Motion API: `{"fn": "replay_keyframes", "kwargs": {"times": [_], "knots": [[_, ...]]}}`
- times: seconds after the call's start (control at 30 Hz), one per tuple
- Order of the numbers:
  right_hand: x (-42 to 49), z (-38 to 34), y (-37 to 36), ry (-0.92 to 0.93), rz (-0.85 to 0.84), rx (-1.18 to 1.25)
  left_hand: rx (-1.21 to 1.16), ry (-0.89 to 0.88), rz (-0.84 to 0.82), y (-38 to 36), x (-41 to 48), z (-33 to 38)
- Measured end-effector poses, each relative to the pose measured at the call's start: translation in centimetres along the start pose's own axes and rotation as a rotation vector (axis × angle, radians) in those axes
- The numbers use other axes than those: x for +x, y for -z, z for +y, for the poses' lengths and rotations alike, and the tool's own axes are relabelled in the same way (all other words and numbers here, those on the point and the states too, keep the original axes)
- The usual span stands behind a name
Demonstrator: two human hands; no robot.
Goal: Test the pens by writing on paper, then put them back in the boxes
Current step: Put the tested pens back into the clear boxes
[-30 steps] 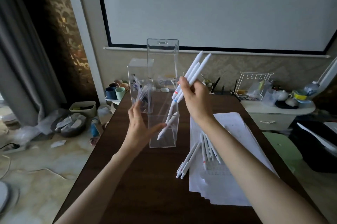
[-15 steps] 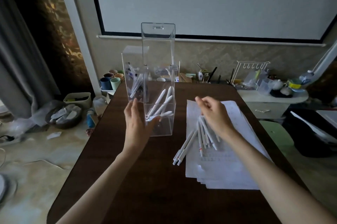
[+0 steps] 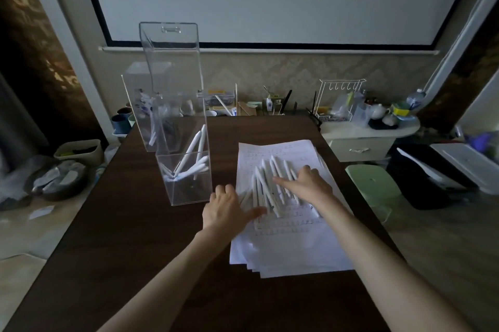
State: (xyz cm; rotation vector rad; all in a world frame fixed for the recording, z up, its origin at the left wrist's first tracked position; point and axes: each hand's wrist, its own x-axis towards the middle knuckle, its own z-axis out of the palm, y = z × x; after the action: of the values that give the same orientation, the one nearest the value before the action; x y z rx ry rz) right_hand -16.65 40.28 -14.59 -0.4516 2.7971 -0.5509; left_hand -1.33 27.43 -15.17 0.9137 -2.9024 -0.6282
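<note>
Several white pens (image 3: 267, 186) lie in a loose pile on a stack of written paper sheets (image 3: 291, 245) on the dark wooden table. My left hand (image 3: 226, 210) rests at the pile's left edge, fingers spread against the pens. My right hand (image 3: 307, 183) lies flat over the right side of the pile, fingers straight. A tall clear plastic box (image 3: 183, 164) stands left of the paper with several white pens inside it. A second clear box (image 3: 140, 115) with pens stands behind it.
The table's far edge holds small clutter and a clear case (image 3: 218, 98). A white side cabinet (image 3: 370, 132) with a wire rack stands right, a green stool (image 3: 375, 183) beside it. Cups (image 3: 121, 118) and bowls sit on the floor at left.
My right hand dropped its pens into the tall box, then came down onto the pile on the paper. My left hand let go of the box and moved right to the pile.
</note>
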Motion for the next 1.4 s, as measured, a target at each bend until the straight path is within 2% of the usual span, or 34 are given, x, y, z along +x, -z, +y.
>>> {"fn": "replay_keyframes", "kwargs": {"times": [0.17, 0.3, 0.4, 0.57, 0.63, 0.8, 0.97, 1.1, 1.2, 1.23, 1.3, 1.37, 1.4], "knots": [[0.7, -0.8, -0.4, 0.021, -0.1, 0.151, -0.034, 0.083, -0.032, 0.0, 0.5, -0.1], [0.7, -1.3, -0.5, 0.033, -0.149, 0.26, -0.236, 0.087, -0.144, 0.1, 1.7, -1.1], [0.0, -1.3, 0.1, 0.053, -0.229, 0.437, -0.333, 0.065, -0.238, 1.0, 1.9, -1.6], [-0.9, -0.8, 1.0, 0.088, -0.308, 0.522, -0.289, 0.038, -0.316, 2.4, 1.6, -2.3], [-1.3, -0.5, 1.0, 0.118, -0.286, 0.495, -0.275, -0.008, -0.275, 2.8, 1.1, -2.5], [-3.2, -1.6, 2.0, 0.232, -0.19, 0.679, -0.403, -0.248, -0.097, 6.2, -1.3, -2.2], [-4.8, -6.4, 4.7, 0.389, -0.034, 0.827, -0.581, -0.397, 0.27, 13.1, -2.8, -1.6], [-5.6, -9.2, 5.0, 0.545, 0.039, 0.805, -0.659, -0.403, 0.606, 16.8, -2.5, -2.3], [-6.0, -10.0, 4.0, 0.598, 0.05, 0.769, -0.587, -0.372, 0.788, 18.4, -1.0, -3.1], [-6.2, -10.1, 3.6, 0.611, 0.048, 0.783, -0.532, -0.346, 0.79, 18.6, -0.2, -3.5], [-6.6, -10.4, 3.1, 0.627, 0.059, 0.827, -0.417, -0.258, 0.666, 18.5, 1.2, -4.4], [-7.1, -10.6, 2.8, 0.631, 0.095, 0.872, -0.4, -0.198, 0.531, 17.7, 1.7, -5.3], [-7.4, -10.8, 2.9, 0.64, 0.119, 0.889, -0.417, -0.199, 0.528, 17.2, 1.4, -5.8]]}}
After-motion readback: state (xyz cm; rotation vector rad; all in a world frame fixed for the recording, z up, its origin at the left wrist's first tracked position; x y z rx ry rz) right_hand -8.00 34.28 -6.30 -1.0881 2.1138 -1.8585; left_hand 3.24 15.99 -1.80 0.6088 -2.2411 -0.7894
